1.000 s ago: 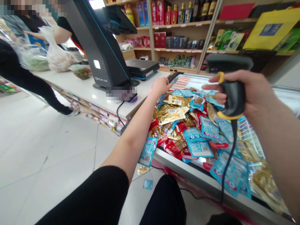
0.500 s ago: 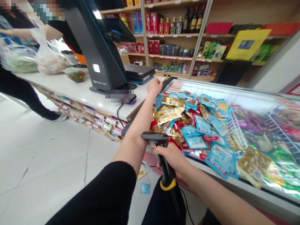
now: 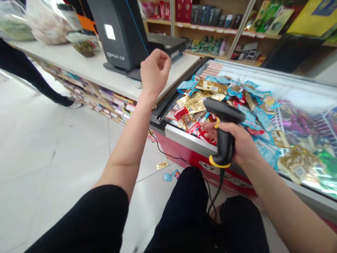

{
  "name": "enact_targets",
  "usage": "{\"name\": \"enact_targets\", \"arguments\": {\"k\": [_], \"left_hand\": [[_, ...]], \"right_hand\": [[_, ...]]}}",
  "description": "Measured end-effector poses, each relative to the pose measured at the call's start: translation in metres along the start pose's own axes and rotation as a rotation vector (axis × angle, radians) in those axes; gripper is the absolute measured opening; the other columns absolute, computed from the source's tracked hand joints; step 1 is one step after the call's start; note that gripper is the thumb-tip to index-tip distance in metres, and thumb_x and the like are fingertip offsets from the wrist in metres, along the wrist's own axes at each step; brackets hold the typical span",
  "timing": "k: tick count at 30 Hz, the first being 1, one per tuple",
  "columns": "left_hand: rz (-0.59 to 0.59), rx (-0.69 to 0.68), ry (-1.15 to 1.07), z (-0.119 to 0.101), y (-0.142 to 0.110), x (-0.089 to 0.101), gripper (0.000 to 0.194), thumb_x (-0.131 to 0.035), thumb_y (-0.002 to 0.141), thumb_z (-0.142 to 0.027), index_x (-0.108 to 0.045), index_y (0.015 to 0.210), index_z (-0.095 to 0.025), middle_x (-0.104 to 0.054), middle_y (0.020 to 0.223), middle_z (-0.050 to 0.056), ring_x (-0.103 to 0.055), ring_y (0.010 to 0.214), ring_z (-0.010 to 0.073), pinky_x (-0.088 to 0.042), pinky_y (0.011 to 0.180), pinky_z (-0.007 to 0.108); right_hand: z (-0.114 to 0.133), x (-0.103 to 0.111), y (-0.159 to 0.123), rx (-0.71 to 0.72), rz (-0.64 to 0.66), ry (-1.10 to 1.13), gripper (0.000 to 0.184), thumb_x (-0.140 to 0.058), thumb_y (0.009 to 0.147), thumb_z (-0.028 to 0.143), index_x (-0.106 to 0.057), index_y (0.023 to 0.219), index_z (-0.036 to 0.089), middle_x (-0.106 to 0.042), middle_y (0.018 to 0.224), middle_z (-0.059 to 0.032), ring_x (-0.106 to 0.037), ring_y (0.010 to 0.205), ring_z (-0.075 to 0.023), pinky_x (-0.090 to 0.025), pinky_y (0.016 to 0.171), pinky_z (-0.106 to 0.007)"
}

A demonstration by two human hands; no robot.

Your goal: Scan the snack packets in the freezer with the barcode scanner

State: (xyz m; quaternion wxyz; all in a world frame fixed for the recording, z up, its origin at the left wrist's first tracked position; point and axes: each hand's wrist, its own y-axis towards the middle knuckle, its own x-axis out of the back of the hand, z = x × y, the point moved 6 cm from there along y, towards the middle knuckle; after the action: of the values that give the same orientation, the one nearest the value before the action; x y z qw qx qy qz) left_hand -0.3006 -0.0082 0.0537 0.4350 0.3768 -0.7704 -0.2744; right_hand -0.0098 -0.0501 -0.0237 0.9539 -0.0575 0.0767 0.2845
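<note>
My right hand (image 3: 238, 144) grips a black barcode scanner (image 3: 223, 135) with a yellow trigger and yellow ring, its cable hanging down toward my legs. It is held over the near edge of a chest freezer (image 3: 200, 160) whose glass lid carries a heap of snack packets (image 3: 210, 98) in blue, gold and red. My left hand (image 3: 155, 72) is raised above the counter's edge with its fingers curled into a loose fist, and nothing shows in it.
A white counter (image 3: 86, 68) carries a black till terminal (image 3: 121, 33), a flat printer (image 3: 167, 42) and bagged groceries (image 3: 47, 21). Another person's dark legs (image 3: 28, 75) stand at the far left. Several packets (image 3: 168, 174) lie on the tiled floor. Shelves of goods (image 3: 216, 21) line the back.
My right hand with the scanner dropped low, then came back up over the freezer's near edge. My left hand lifted off the packets and curled shut. The view tilted downward.
</note>
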Motion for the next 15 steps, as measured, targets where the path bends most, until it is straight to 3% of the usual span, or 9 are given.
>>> {"name": "enact_targets", "arguments": {"k": [4, 8, 10, 12, 15], "left_hand": [[-0.051, 0.223, 0.037, 0.065, -0.112, 0.046, 0.019, -0.046, 0.095, -0.031, -0.057, 0.108, -0.021, -0.070, 0.087, -0.001, -0.066, 0.080, 0.0100, -0.050, 0.078, 0.024], [0.015, 0.496, 0.173, 0.142, -0.245, 0.061, 0.022, -0.049, 0.091, -0.030, -0.060, 0.107, -0.021, -0.073, 0.086, 0.000, -0.068, 0.076, 0.0122, -0.049, 0.075, 0.024], [0.136, 0.658, 0.249, 0.177, -0.314, 0.058, 0.022, -0.049, 0.090, -0.029, -0.062, 0.106, -0.021, -0.074, 0.085, 0.001, -0.069, 0.075, 0.0140, -0.049, 0.074, 0.025], [0.311, 0.814, 0.315, 0.200, -0.383, 0.049, 0.024, -0.049, 0.089, -0.028, -0.062, 0.108, -0.023, -0.075, 0.088, 0.002, -0.070, 0.080, 0.0160, -0.048, 0.076, 0.026], [0.600, 1.011, 0.366, 0.212, -0.480, 0.029, 0.028, -0.043, 0.092, -0.028, -0.063, 0.112, -0.024, -0.076, 0.096, 0.003, -0.071, 0.090, 0.0191, -0.048, 0.078, 0.029]], "right_hand": [[-0.007, -0.012, 0.005, 0.220, 0.095, -0.280, 0.023, -0.060, 0.081, 0.036, -0.076, 0.082, 0.020, -0.074, 0.106, -0.0080, -0.067, 0.106, -0.0279, -0.052, 0.093, -0.041], [-0.020, -0.027, 0.003, 0.341, 0.182, -0.587, 0.017, -0.066, 0.081, 0.032, -0.076, 0.089, 0.022, -0.075, 0.098, -0.0053, -0.069, 0.099, -0.0260, -0.049, 0.094, -0.040], [-0.028, -0.030, 0.002, 0.347, 0.213, -0.728, 0.014, -0.067, 0.081, 0.029, -0.075, 0.090, 0.022, -0.076, 0.092, -0.0047, -0.070, 0.090, -0.0241, -0.050, 0.091, -0.039], [-0.034, -0.025, 0.002, 0.318, 0.165, -0.819, 0.016, -0.073, 0.075, 0.032, -0.075, 0.088, 0.023, -0.075, 0.087, -0.0058, -0.070, 0.089, -0.0258, -0.051, 0.088, -0.041], [-0.042, -0.008, 0.000, 0.263, 0.067, -0.957, 0.025, -0.075, 0.073, 0.041, -0.076, 0.095, 0.027, -0.075, 0.094, -0.0090, -0.070, 0.096, -0.0280, -0.049, 0.092, -0.044]]}}
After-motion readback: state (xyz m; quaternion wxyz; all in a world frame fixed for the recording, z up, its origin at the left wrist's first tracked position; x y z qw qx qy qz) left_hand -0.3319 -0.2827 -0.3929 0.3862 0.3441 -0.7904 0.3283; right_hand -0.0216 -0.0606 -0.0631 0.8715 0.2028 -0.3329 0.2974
